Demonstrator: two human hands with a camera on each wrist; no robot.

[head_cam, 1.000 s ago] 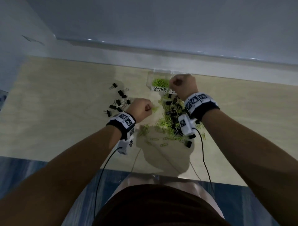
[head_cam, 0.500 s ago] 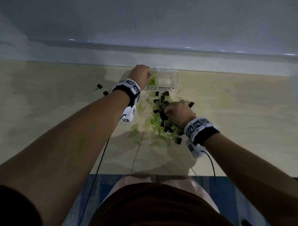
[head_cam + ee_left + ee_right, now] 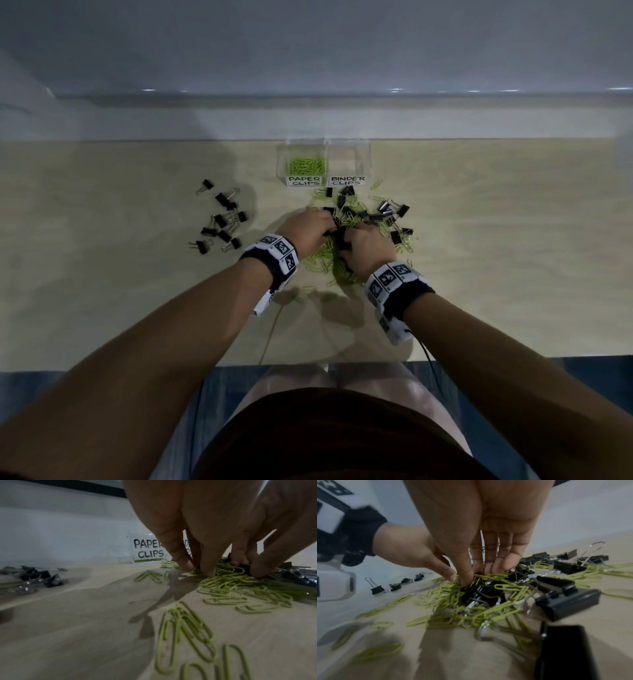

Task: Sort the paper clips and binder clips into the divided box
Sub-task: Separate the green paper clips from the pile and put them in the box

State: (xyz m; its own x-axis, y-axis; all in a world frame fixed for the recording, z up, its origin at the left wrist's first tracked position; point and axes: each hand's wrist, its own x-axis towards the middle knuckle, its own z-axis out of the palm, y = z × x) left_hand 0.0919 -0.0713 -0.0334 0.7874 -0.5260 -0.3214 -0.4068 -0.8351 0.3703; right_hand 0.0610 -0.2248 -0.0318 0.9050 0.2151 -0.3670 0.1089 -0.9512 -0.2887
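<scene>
A clear divided box [image 3: 368,161] stands at the table's far edge. Its left part, labelled PAPER CLIPS [image 3: 148,550], holds green paper clips [image 3: 306,165]; nothing shows in the right part, labelled BINDER CLIPS [image 3: 347,180]. In front of it lies a mixed pile [image 3: 359,214] of green paper clips [image 3: 447,596] and black binder clips [image 3: 566,601]. Both hands dig into the pile side by side. My left hand [image 3: 322,222] [image 3: 231,572] pinches green clips under its fingertips [image 3: 206,572]. My right hand [image 3: 349,236] [image 3: 476,577] closes thumb and fingers on a tuft of paper clips over a binder clip.
Several black binder clips [image 3: 222,219] [image 3: 393,585] lie apart on the left of the wooden table [image 3: 120,274]. Loose paper clips [image 3: 185,635] are scattered near my wrists. A wall ledge [image 3: 308,116] runs behind the box. Cables hang from both wristbands.
One second ago my right fist was over the box. Half a second ago my left hand was over the paper clip part. Both hands are now back down in the pile.
</scene>
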